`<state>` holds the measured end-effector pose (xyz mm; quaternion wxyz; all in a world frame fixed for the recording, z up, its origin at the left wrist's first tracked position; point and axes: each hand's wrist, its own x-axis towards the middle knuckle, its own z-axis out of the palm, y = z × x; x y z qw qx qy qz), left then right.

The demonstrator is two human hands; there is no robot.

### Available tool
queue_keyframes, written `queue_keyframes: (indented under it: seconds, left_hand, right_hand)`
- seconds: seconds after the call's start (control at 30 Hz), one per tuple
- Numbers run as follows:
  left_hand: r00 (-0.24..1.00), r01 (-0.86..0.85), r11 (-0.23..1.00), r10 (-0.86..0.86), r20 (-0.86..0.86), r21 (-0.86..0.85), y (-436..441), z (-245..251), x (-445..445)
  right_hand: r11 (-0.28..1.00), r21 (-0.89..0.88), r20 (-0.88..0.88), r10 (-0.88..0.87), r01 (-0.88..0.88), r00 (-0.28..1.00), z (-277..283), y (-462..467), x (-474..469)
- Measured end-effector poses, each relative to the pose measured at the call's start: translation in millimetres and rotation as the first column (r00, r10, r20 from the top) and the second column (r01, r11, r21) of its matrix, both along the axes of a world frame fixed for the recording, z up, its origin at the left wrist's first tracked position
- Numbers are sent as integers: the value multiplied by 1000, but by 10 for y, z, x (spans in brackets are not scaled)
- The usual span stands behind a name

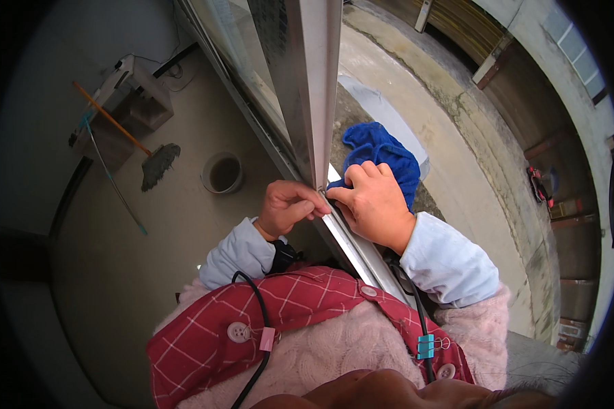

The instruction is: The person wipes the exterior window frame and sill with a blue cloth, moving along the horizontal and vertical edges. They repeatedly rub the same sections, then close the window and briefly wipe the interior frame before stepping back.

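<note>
My right hand (372, 202) grips a blue cloth (384, 148) on the outer side of the metal window track (350, 245). Most of the cloth bunches beyond my knuckles, and a corner of it reaches the track by my fingertips. On the room side, my left hand (290, 205) bends over the track with fingertips at its edge. Its thumb and fingers are close together, and I cannot tell whether something small is between them. Just beyond both hands, the upright metal edge of a sliding window frame (321, 92) meets the track.
Indoors, a bucket of dark water (224, 174) stands on the floor. Farther off, a mop (158, 161) and a thin pole (112, 176) lean on a boxy cabinet (151, 99). Outside are a pale sheet (371, 102) and a concrete pavement (440, 138). Black cables hang across my chest.
</note>
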<state>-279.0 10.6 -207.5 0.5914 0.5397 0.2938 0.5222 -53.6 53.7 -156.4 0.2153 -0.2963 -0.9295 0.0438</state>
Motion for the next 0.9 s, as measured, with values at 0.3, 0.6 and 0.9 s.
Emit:
queue_keyframes:
  seconds: [0.3, 0.6, 0.9]
  left_hand:
    - [615, -538, 575, 768, -179, 616, -52, 284, 205]
    - [340, -392, 410, 896, -284, 823, -60, 437, 287]
    - [299, -451, 387, 915, -272, 804, -11, 348, 406]
  right_hand:
    - [997, -76, -62, 9, -13, 998, 116, 6, 31]
    - [997, -72, -69, 21, -26, 997, 172, -13, -9]
    - [974, -216, -162, 30, -65, 986, 185, 45, 57]
